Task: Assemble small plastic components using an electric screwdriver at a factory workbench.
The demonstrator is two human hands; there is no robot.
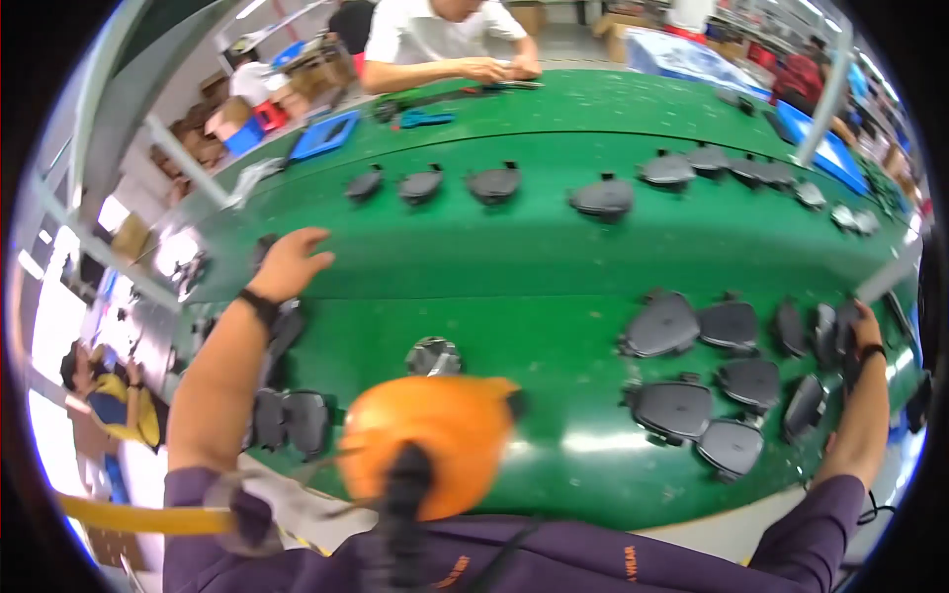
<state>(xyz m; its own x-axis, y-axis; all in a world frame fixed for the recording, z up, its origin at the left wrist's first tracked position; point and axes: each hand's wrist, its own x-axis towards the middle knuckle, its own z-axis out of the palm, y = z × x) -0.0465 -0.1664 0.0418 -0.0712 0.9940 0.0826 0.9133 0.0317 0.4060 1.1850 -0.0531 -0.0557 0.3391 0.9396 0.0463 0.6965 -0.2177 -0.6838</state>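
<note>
While a person in yellow [145, 420] showed at the far left edge, a green surface [539, 341] curved across the view, with dark pods on its near and far parts. The left arm, wearing a dark band [259, 308], reached up the left side. The left hand [290, 263] was released, fingers and thumb spread with nothing visible between them; a dark pod [263, 249], partly hidden, was just beside it. Below the hand, near the forearm, were the left pods [307, 423]. Farther back lay a blue tray [326, 135], and to its right three small pods [420, 185] were spaced in a row.

In the middle foreground, a blurred orange object [425, 430] with a black cable [403, 484] covered part of the surface and of a round, shiny piece [433, 354] behind it. Across the surface, a person in white [425, 35] had both hands close together.

On the right, a cluster of grey pods [663, 324] lay on the near part. At its far-right end, the right hand [866, 326] was against or beside an upright pod [845, 331]; whether it was grasping it, I cannot tell.
</note>
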